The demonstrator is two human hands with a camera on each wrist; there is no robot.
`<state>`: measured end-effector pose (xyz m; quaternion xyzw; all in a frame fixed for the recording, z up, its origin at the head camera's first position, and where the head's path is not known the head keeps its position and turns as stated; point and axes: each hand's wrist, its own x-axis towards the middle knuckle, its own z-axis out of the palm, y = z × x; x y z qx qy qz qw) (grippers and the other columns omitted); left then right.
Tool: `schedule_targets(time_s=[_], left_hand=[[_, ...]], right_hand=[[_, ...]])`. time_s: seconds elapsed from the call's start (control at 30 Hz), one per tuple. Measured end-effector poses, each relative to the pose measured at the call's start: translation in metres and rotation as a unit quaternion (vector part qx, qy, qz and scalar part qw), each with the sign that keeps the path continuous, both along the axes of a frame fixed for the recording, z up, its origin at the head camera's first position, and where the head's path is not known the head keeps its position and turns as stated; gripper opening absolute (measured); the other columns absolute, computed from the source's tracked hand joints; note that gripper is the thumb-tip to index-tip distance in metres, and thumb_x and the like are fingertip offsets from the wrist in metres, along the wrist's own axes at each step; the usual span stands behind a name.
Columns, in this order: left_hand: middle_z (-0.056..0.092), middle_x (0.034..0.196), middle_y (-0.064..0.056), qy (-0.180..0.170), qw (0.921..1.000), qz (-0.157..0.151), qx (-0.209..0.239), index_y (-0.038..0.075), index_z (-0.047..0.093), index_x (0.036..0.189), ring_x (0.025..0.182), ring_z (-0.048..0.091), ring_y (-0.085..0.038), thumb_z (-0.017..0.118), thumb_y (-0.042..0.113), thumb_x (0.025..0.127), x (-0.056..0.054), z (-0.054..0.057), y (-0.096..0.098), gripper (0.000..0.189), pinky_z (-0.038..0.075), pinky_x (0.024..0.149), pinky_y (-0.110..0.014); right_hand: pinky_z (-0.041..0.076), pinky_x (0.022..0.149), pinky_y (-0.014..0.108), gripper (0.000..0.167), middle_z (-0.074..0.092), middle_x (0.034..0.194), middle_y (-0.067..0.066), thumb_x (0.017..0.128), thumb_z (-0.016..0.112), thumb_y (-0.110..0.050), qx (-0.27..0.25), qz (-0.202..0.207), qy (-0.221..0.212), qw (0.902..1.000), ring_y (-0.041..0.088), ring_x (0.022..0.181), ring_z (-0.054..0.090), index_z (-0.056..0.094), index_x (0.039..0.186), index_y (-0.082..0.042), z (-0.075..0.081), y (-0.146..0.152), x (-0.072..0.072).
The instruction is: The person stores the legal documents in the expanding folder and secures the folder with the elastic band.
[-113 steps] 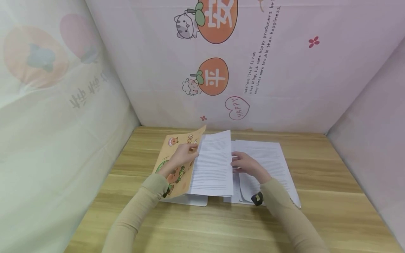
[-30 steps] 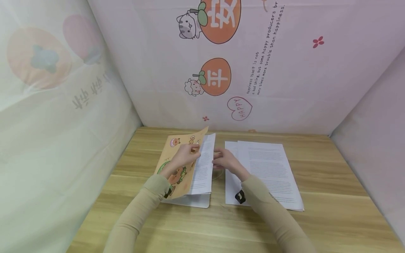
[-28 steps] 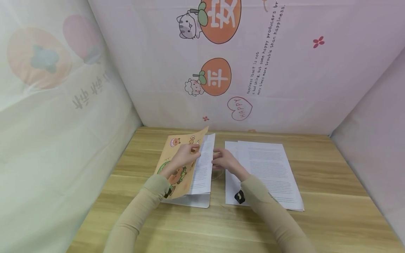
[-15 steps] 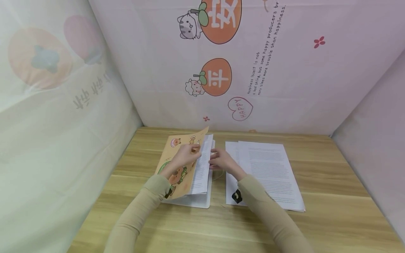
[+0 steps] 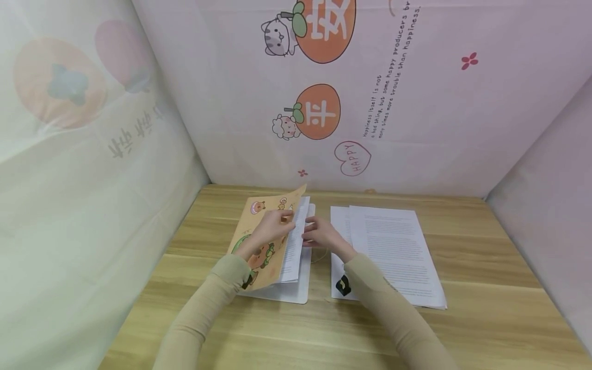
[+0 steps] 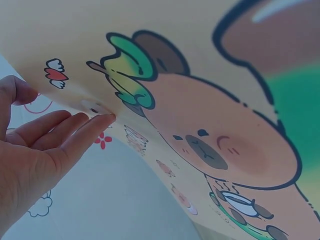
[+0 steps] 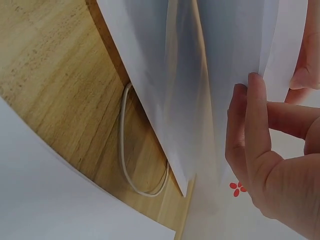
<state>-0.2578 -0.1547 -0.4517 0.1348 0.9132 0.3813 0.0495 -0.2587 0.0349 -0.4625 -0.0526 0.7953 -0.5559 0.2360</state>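
An orange folder point(image 5: 279, 259) with cartoon animals lies at the left of the table, its front cover raised at a slant. My left hand point(image 5: 270, 228) holds that cover near its free edge; in the left wrist view the fingertips point(image 6: 107, 119) touch the cover's printed face. Between the cover and the pale back board point(image 5: 301, 293) stand printed sheets point(image 5: 291, 259), partly hidden by the cover. My right hand point(image 5: 322, 234) pinches the outer edge of these sheets, and in the right wrist view its fingers point(image 7: 257, 117) lie against the paper.
Another stack of printed sheets point(image 5: 393, 246) lies on the wooden table point(image 5: 277, 334) to the right. A thin pale loop of cord point(image 7: 122, 145) sticks out beside the folder. A printed cloth wall point(image 5: 416, 164) rises behind the table, with more cloth at both sides.
The right hand has moved left with the sheets, which now sit further inside the folder, uncovering more of the back board. The left hand and cover have hardly moved.
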Motion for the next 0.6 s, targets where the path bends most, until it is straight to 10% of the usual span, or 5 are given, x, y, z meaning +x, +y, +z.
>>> schedule_targets(time_s=[0.6], left_hand=[[0.063, 0.137, -0.013, 0.006, 0.9999, 0.01, 0.002, 0.004, 0.058, 0.137, 0.121, 0.064, -0.031, 0.059, 0.021, 0.089, -0.004, -0.001, -0.001, 0.051, 0.058, 0.085, -0.033]], right_hand=[[0.06, 0.085, 0.035, 0.062, 0.055, 0.134, 0.03, 0.093, 0.061, -0.001, -0.01, -0.004, -0.001, 0.9999, 0.031, 0.1, 0.071, 0.034, 0.148, 0.004, 0.004, -0.012, -0.005]])
